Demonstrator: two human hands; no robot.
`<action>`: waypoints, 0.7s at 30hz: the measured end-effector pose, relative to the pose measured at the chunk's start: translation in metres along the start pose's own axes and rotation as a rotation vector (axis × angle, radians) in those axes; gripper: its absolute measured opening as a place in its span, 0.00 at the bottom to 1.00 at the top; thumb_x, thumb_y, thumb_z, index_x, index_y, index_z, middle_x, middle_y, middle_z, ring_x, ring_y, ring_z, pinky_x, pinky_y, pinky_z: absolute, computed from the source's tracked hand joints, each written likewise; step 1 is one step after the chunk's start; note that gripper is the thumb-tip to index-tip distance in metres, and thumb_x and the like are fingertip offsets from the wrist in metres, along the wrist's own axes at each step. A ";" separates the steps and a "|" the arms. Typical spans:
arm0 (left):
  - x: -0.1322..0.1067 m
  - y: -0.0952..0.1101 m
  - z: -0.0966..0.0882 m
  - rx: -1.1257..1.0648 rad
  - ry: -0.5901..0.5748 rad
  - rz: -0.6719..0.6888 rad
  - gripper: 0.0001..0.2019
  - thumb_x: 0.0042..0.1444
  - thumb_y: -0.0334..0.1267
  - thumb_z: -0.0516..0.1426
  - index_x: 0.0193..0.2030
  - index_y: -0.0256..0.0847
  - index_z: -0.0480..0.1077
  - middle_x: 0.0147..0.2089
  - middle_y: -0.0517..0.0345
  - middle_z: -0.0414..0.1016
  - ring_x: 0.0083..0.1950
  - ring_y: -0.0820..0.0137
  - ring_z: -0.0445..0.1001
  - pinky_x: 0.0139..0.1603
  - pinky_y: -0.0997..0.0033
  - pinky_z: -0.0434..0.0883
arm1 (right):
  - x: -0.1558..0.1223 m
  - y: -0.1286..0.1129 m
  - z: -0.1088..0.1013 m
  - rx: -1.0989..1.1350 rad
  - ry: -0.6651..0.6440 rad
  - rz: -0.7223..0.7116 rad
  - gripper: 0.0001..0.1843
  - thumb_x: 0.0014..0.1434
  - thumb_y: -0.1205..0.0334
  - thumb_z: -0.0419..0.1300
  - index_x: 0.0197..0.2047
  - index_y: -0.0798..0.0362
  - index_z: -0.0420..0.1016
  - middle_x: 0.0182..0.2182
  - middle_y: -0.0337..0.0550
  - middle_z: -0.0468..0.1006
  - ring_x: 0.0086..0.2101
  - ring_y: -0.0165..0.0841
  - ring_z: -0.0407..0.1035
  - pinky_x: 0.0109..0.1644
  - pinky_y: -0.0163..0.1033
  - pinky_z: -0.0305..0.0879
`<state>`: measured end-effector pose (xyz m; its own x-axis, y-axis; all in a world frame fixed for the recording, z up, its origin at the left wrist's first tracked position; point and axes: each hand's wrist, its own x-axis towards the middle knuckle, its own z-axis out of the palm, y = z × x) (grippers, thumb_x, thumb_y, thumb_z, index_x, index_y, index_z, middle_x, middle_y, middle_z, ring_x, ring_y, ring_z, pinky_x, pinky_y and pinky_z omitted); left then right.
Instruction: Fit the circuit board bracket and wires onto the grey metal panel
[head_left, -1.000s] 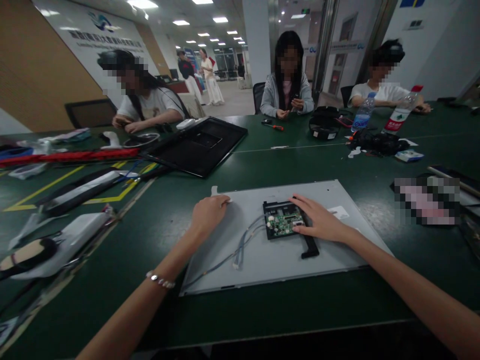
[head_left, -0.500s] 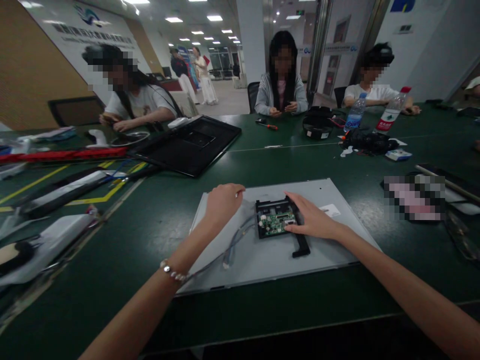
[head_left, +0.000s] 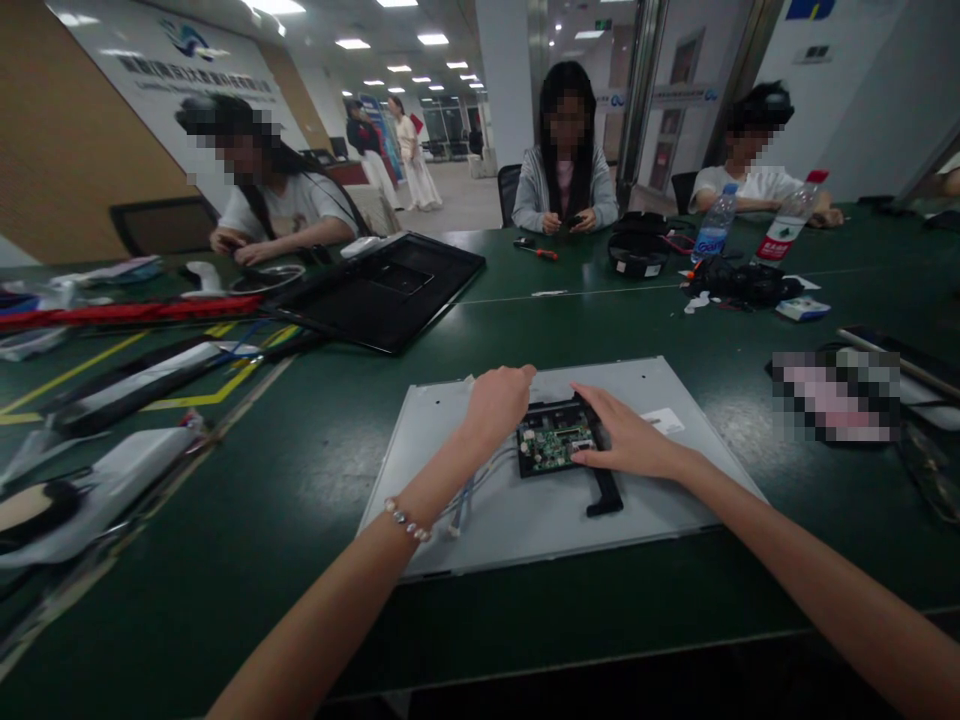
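Note:
A grey metal-backed panel (head_left: 495, 535) lies flat on the green table before me. On it sits a black plastic bracket (head_left: 604, 495) carrying a green circuit board (head_left: 551, 447). My right hand (head_left: 619, 435) grips the bracket's right side, thumb near the board's edge and fingers at the far corner. Curled closed, my left hand (head_left: 502, 400) is over the bracket's upper left; its fingertips are turned away, so what they hold, if anything, is hidden. Thin grey cables (head_left: 476, 480) run from the board's left side, partly under my left wrist.
A black monitor shell (head_left: 390, 290) lies beyond the panel to the left. Several tools and white parts clutter the left side. At the right are a phone (head_left: 836, 395), two bottles (head_left: 716, 225) and a black bundle (head_left: 742, 283). Three people sit across the table.
My left hand has moved right, from the panel's upper left to the bracket's top left corner. My right hand stays on the bracket.

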<state>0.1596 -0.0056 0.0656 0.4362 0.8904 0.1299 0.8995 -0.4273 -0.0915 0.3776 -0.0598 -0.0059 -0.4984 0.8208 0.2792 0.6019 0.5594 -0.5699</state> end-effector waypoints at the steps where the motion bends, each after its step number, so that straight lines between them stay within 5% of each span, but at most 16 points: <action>1: 0.002 0.004 0.002 0.000 0.002 0.005 0.15 0.64 0.33 0.48 0.50 0.38 0.74 0.40 0.42 0.80 0.42 0.56 0.79 0.41 0.62 0.71 | 0.000 0.000 0.000 -0.001 0.002 -0.001 0.51 0.57 0.41 0.60 0.73 0.45 0.36 0.67 0.54 0.54 0.64 0.51 0.53 0.65 0.60 0.54; 10: 0.003 0.025 0.024 -0.083 -0.023 0.135 0.14 0.63 0.29 0.48 0.45 0.33 0.75 0.38 0.39 0.78 0.43 0.58 0.78 0.43 0.63 0.70 | 0.001 0.001 0.002 -0.029 0.013 -0.011 0.51 0.57 0.44 0.62 0.73 0.47 0.36 0.67 0.56 0.55 0.64 0.51 0.53 0.66 0.59 0.53; 21: 0.005 0.024 0.036 -0.151 0.017 0.169 0.12 0.60 0.28 0.51 0.39 0.36 0.78 0.41 0.45 0.79 0.45 0.61 0.77 0.46 0.66 0.71 | 0.000 0.001 0.003 -0.036 0.018 -0.036 0.50 0.57 0.44 0.61 0.73 0.48 0.38 0.67 0.56 0.55 0.64 0.50 0.54 0.65 0.59 0.54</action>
<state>0.1820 -0.0055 0.0283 0.5800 0.8021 0.1421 0.8068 -0.5897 0.0355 0.3765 -0.0594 -0.0092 -0.5090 0.8017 0.3134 0.6061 0.5923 -0.5308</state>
